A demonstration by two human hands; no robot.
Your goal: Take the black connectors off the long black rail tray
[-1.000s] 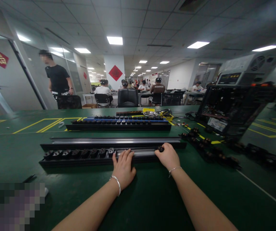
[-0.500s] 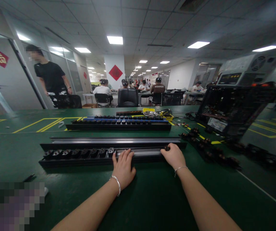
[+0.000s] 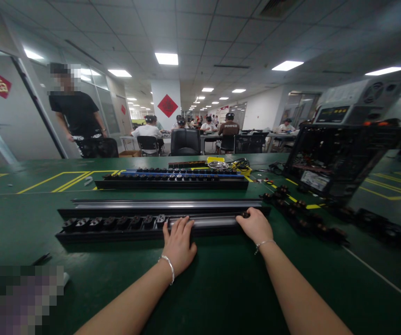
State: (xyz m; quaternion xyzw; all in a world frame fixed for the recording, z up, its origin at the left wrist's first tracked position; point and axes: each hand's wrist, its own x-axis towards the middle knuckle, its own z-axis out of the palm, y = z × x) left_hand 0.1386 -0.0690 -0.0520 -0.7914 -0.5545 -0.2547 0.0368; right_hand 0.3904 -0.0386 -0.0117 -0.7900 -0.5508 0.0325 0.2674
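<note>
Right hand (image 3: 257, 226) shifted rightward, grip pinching dark piece (image 3: 245, 214), left hand (image 3: 179, 243) spread on black rail (image 3: 116, 235)

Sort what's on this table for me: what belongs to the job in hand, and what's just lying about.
Likely belongs:
near black rail, under the left hand
row of black pieces along its left part
small dark piece in the right hand
perhaps the loose dark pieces at right

Apparently lying about:
open computer case
grey unit on top

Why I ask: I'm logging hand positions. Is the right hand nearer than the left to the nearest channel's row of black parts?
No, the left hand is beside the black parts; the right hand is farther right.
</note>
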